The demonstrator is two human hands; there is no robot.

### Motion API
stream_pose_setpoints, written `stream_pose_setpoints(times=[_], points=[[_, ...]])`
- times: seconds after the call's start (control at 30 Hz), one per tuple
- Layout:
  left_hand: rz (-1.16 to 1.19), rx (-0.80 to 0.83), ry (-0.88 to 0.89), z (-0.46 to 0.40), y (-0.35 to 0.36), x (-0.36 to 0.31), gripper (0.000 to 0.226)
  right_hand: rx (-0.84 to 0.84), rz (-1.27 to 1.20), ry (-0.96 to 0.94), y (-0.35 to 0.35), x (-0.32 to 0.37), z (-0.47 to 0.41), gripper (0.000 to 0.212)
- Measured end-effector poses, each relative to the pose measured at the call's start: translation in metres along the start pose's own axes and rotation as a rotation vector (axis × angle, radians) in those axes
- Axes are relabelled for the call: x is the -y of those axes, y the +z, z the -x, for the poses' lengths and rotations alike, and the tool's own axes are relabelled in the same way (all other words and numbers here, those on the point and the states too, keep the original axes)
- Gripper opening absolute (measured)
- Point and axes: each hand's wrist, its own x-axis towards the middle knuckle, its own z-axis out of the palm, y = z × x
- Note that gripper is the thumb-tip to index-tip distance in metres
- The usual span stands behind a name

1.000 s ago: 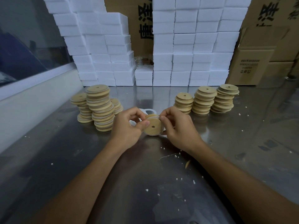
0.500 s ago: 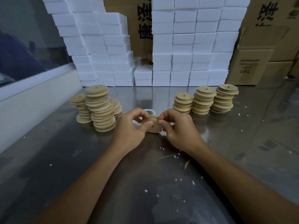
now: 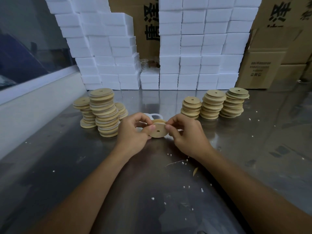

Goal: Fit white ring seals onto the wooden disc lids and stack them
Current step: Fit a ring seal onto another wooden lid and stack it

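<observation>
Held lid: round pale wooden disc lid with a centre hole [image 3: 158, 130], centre of frame, tilted toward the camera above the steel table [image 3: 168, 191].
Left hand [image 3: 135, 132]: thumb and fingers pinch the lid's left edge.
Right hand [image 3: 186, 132]: fingertips pinch its right edge.
White ring seals [image 3: 154, 115]: on the table just behind the hands.
Left lid stacks [image 3: 103, 114]: left of centre.
Right lid stacks [image 3: 214, 103]: right of centre.
White foam blocks [image 3: 194, 48]: piled along the top.

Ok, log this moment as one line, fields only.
left hand: pinches wooden disc lid | right hand: pinches same lid | loose white rings: behind hands | stacks: both sides
</observation>
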Motion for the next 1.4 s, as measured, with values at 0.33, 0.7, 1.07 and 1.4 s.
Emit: stream_pose_setpoints(times=[0.33,0.7,1.07,1.4], points=[[0.15,0.07,-0.118,-0.0017,-0.0036,0.0055,0.023,0.071,-0.032,0.036,-0.0016,0.0014,0.0018,0.007],[0.006,0.043,0.072,0.0008,0.0007,0.0001,0.024,0.057,0.114,-0.106,-0.0046,0.0066,0.0018,0.01],[0.205,0.065,-0.143,0.0009,0.0033,-0.0017,0.024,-0.038,-0.031,0.027,-0.001,0.0026,0.0022,0.007],[-0.3,0.021,0.264,0.0014,-0.0008,0.0002,0.016,0.054,0.149,-0.132,-0.0018,0.0018,0.0018,0.009]])
